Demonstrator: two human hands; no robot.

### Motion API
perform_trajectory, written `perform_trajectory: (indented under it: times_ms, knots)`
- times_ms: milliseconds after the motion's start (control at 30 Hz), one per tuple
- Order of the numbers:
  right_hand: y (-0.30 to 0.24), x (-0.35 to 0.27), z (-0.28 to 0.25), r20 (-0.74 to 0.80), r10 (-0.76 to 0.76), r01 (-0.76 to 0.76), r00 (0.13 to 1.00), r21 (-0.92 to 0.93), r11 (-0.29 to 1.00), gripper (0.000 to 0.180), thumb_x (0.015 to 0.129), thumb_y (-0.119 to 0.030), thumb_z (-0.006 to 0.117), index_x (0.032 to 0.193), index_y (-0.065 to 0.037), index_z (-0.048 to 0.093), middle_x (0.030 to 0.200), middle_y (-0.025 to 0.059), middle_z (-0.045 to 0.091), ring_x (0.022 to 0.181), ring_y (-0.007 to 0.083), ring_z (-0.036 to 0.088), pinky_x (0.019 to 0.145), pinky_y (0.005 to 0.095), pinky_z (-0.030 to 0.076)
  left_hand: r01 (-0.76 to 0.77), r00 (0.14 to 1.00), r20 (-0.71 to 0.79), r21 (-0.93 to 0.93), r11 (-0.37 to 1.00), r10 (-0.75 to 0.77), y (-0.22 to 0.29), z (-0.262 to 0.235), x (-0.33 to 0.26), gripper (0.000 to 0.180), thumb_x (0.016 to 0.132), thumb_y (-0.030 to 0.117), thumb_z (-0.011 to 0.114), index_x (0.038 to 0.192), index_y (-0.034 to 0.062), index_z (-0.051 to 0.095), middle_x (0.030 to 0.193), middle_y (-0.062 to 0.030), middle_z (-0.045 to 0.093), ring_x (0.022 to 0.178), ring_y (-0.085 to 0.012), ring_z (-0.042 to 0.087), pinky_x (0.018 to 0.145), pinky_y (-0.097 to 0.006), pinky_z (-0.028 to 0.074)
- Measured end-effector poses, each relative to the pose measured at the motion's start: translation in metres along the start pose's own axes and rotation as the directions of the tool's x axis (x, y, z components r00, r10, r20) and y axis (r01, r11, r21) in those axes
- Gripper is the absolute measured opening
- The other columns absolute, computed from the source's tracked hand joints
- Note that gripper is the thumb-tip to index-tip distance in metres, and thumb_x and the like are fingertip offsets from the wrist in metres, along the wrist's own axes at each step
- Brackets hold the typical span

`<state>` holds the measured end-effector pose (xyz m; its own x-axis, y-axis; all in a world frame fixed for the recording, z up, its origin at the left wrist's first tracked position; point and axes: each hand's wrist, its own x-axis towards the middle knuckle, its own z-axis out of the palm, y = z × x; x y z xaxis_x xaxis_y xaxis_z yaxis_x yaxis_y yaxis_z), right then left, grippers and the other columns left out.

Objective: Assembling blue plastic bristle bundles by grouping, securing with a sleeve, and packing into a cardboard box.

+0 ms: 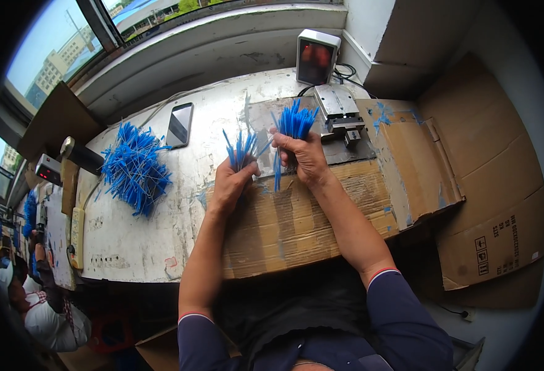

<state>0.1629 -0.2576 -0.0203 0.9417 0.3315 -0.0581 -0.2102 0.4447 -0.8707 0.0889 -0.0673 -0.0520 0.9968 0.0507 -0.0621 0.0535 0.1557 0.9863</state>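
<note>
My left hand [230, 187] is closed around a small bunch of thin, short blue wire-like pieces [241, 146], their ends fanning out above the fingers. Just to its right and slightly higher, my right hand [308, 156] grips a thicker bunch of the same blue pieces [296, 119], standing mostly upright. A few strands hang below that hand's fingers, and some slant between the two hands. Both hands are over the bench, above the near cardboard sheet [284, 229]. A loose, tangled pile of blue pieces [137, 170] lies on the bench to the left.
A phone [179, 125] lies beside the pile. Behind my right hand stands a metal fixture [337, 106], with a white boxy device [316, 57] showing red lights beyond. Cardboard [417, 161] covers the right side. A power strip [77, 232] and another person [52, 318] are at left.
</note>
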Motion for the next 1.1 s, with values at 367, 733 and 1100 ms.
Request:
perform_trajectory:
  times_ms: [367, 733, 1100]
  knots:
    - [0.012, 0.002, -0.010, -0.012, -0.027, 0.025, 1.000, -0.135, 0.991, 0.013, 0.087, -0.012, 0.079, 0.088, -0.001, 0.071, 0.074, 0.0053, 0.070, 0.049, 0.0071, 0.057, 0.043, 0.0219, 0.043, -0.056, 0.997, -0.050, 0.099, 0.993, 0.062, -0.010, 0.002, -0.006, 0.012, 0.097, 0.014, 0.069, 0.105, 0.0059, 0.068, 0.079, -0.0002, 0.068, 0.055, -0.0024, 0.048, 0.048, -0.020, 0.035]
    - [0.007, 0.000, -0.008, -0.044, -0.128, 0.115, 0.991, -0.234, 0.965, 0.010, 0.088, -0.009, 0.076, 0.085, -0.001, 0.071, 0.073, 0.0055, 0.069, 0.050, 0.0065, 0.056, 0.042, 0.0226, 0.042, -0.048, 0.995, -0.074, 0.252, 0.967, 0.068, -0.006, 0.000, 0.000, 0.014, 0.093, 0.018, 0.074, 0.093, 0.0043, 0.072, 0.074, 0.0041, 0.064, 0.067, -0.0045, 0.053, 0.062, -0.023, 0.044]
    - [-0.023, 0.015, -0.039, -0.298, -0.231, 0.230, 0.926, -0.040, 0.972, 0.011, 0.086, -0.006, 0.074, 0.080, 0.001, 0.068, 0.072, 0.0097, 0.069, 0.048, 0.0116, 0.057, 0.042, 0.0257, 0.045, -0.060, 0.976, -0.204, 0.056, 0.997, 0.070, -0.007, -0.017, 0.002, 0.014, 0.097, 0.018, 0.071, 0.096, 0.0040, 0.070, 0.071, 0.0020, 0.061, 0.053, -0.0038, 0.048, 0.046, -0.021, 0.036]
